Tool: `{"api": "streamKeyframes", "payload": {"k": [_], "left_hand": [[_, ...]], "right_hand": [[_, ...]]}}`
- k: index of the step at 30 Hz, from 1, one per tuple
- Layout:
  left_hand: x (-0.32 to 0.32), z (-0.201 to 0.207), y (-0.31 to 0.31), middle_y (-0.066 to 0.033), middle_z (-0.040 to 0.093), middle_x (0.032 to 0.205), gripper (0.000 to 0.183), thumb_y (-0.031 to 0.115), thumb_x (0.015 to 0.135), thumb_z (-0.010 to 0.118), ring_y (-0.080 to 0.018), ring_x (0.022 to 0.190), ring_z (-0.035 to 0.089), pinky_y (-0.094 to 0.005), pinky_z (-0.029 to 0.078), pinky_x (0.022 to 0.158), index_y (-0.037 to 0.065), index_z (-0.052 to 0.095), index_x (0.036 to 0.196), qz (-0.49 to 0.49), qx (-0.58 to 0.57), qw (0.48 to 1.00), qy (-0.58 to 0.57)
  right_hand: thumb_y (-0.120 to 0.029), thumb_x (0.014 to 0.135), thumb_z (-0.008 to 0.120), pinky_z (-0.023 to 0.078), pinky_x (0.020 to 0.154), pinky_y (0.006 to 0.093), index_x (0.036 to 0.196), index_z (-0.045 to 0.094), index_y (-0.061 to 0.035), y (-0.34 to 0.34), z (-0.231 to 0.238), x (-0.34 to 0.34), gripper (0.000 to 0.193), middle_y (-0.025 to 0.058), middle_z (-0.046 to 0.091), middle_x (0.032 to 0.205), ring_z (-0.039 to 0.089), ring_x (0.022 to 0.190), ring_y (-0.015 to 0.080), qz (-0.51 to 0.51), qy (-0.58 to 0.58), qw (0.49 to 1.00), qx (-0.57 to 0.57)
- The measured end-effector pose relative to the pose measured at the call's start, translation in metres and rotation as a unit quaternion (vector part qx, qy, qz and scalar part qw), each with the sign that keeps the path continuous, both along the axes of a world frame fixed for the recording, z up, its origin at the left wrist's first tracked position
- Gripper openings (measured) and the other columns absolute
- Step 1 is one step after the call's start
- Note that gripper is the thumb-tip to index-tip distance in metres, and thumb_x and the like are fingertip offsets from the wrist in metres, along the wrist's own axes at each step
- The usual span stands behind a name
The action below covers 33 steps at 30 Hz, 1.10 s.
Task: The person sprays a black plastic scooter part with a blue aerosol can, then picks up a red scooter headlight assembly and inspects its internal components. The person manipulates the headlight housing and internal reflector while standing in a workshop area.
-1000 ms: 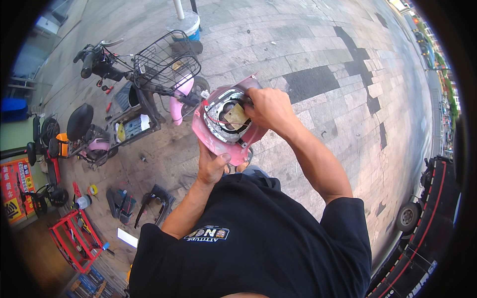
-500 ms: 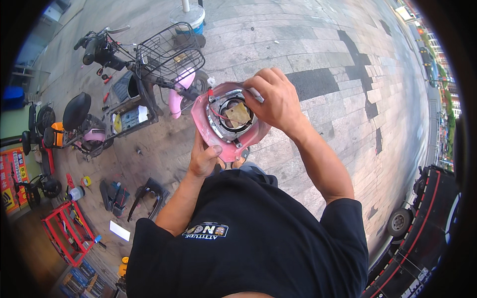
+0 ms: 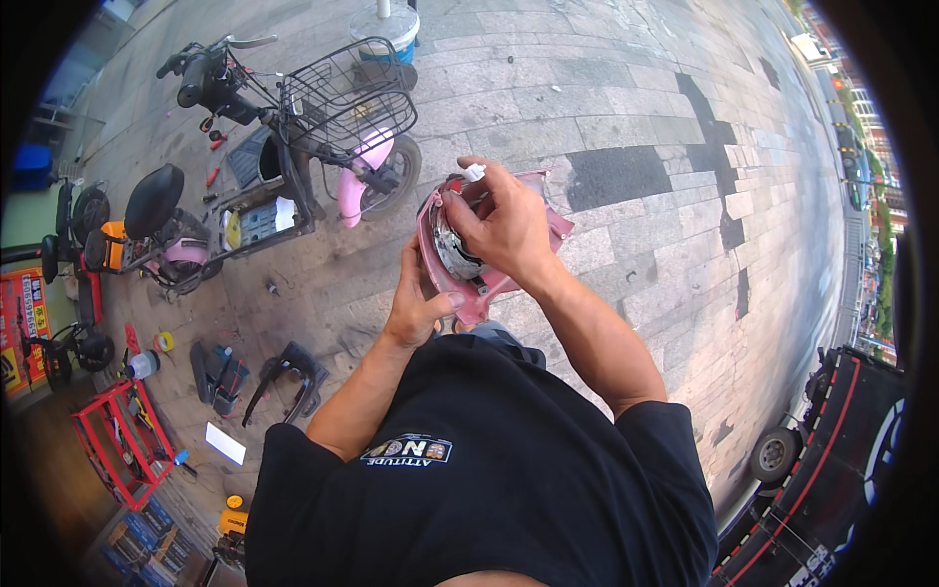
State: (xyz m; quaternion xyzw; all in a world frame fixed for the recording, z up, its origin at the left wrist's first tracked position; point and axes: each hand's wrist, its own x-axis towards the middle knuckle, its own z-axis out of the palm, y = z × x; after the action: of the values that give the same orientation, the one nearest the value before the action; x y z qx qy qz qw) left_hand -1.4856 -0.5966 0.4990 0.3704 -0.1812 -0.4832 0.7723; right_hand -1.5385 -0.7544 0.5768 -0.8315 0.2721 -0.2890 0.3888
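Observation:
A pink headlight shell (image 3: 504,282) with a round headlight (image 3: 448,247) set in it is held up before my chest. My left hand (image 3: 416,303) is closed on its lower left edge, thumb on the front side. My right hand (image 3: 509,220) reaches over the headlight from the right, its fingers bent around a small white wire connector (image 3: 474,173) at the top. Its thumb lies near the headlight's upper rim, and the other fingers are partly hidden. The hand covers much of the headlight's middle.
Ahead left stands a partly stripped electric scooter (image 3: 284,186) with a wire basket (image 3: 347,98). Dark plastic panels (image 3: 289,382) and a red tool rack (image 3: 122,445) are at lower left. A bucket (image 3: 384,34) stands far ahead; a black truck (image 3: 822,470) is at right.
My right hand has shifted from the shell's upper right edge to the white connector at the top. The shell has turned and moved slightly right; my left hand still grips it.

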Motion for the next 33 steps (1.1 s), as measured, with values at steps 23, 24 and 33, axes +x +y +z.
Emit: {"api": "streamKeyframes", "payload": {"k": [23,24,33], "left_hand": [[0.004,0.002,-0.004,-0.0142,0.036,0.150,0.104,0.017,0.072,0.072,-0.0268,0.140,0.039,-0.0425,0.034,0.116,0.007,0.014,0.158,-0.049,-0.042,0.998,-0.004],[0.004,0.003,-0.004,-0.0141,0.035,0.151,0.105,0.017,0.072,0.072,-0.0269,0.141,0.037,-0.0428,0.032,0.117,0.007,0.013,0.158,-0.051,-0.039,0.998,-0.009],[0.011,0.011,-0.003,-0.0143,0.040,0.148,0.104,0.017,0.071,0.071,-0.0271,0.137,0.043,-0.0427,0.038,0.115,0.005,0.015,0.157,-0.063,-0.015,0.998,0.011]], "right_hand": [[-0.026,0.077,0.078,0.056,0.083,0.0416,0.125,0.061,-0.0049,-0.019,0.035,-0.035,0.056,0.0177,0.057,0.135,0.069,0.097,0.0356,0.260,0.222,0.934,-0.104],[-0.026,0.077,0.078,0.056,0.083,0.0416,0.126,0.061,-0.0047,-0.019,0.036,-0.035,0.056,0.0174,0.057,0.135,0.069,0.098,0.0355,0.257,0.220,0.935,-0.110],[-0.025,0.077,0.077,0.057,0.079,0.0415,0.128,0.058,-0.0036,-0.013,0.029,-0.038,0.058,0.0164,0.060,0.132,0.068,0.096,0.0351,0.229,0.202,0.934,-0.189]]}}
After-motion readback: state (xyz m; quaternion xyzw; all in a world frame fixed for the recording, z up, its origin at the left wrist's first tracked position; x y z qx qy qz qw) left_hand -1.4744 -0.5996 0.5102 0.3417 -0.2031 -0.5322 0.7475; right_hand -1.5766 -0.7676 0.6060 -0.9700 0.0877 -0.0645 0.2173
